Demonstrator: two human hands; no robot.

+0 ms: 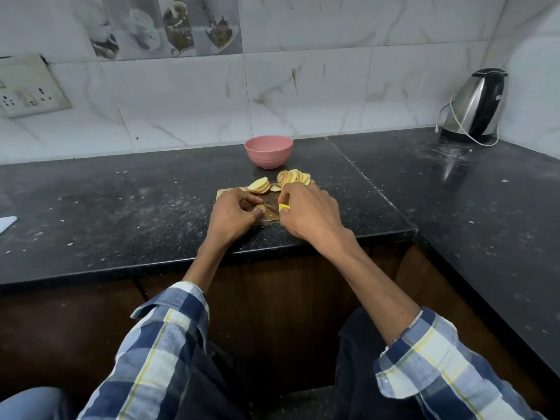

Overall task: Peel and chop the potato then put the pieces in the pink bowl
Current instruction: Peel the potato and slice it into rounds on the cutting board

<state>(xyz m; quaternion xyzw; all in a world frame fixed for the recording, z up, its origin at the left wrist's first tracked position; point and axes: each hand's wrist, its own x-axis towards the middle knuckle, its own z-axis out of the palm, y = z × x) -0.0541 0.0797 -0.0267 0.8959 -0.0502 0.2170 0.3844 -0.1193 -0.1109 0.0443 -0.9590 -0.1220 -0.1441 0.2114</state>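
Observation:
A small wooden cutting board (266,218) lies near the counter's front edge. On its far side sit two stacks of round potato slices (259,185), the right stack (294,177) larger. My left hand (231,215) pinches a small remaining potato piece (261,208) against the board. My right hand (309,213) grips a knife with a yellow handle (284,207); its blade (271,204) lies beside the piece. The pink bowl (268,152) stands behind the board, and nothing shows above its rim.
A steel electric kettle (475,106) with a white cord stands in the back right corner. A wall socket (28,89) is at the left. A white object (7,223) pokes in at the left edge. The black counter (121,207) is dusted with crumbs.

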